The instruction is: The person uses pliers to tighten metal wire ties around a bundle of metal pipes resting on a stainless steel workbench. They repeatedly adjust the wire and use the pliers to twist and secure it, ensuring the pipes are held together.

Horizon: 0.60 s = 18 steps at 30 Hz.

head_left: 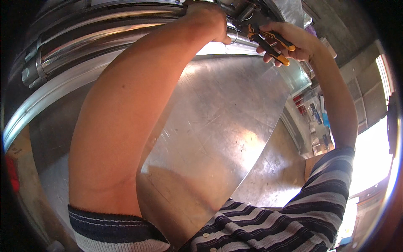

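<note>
My right hand [294, 38] grips a pair of pliers with black and orange handles [268, 49]. The handles stand apart, and the jaw end points up and left toward the end of a roller machine. My left hand [208, 17] reaches over the machine's long shiny metal rollers [100, 42] at the top. Its thumb points down beside the roller end, close to the pliers' jaws. The other fingers are mostly hidden behind the hand, so what they hold does not show. Just right of that thumb is a thin wire or ring [234, 37].
Below the rollers spreads a large shiny sheet-metal surface [210, 113], with a pale curved rail [46, 94] along its far left edge. Shelves with small items [317, 117] stand at the right. Bright daylight comes from an opening [373, 155] at the far right.
</note>
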{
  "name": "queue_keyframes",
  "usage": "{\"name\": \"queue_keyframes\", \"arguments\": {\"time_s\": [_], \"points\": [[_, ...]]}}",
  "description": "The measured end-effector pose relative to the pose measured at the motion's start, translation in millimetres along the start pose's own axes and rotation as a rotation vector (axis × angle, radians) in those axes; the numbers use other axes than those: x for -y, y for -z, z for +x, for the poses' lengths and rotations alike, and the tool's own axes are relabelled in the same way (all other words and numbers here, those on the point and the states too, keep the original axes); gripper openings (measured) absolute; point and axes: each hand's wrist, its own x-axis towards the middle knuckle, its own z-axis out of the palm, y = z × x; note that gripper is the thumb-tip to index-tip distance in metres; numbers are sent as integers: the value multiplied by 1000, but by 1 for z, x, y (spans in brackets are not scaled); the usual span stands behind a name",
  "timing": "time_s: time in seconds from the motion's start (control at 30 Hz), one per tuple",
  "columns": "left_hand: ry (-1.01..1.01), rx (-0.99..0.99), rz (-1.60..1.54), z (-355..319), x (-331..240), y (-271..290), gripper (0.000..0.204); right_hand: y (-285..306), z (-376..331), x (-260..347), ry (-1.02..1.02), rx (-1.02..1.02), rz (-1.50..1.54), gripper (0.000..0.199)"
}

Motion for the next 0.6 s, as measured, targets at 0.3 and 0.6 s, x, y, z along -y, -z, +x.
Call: {"name": "queue_keyframes", "arguments": {"time_s": [0.3, 0.6], "points": [[-39, 76, -6, -4, 3, 14, 80, -11, -1, 4, 25, -69, -37, 49], [18, 22, 9, -10, -5, 11, 69, -8, 1, -6, 45, -147, -315, 41]]}}
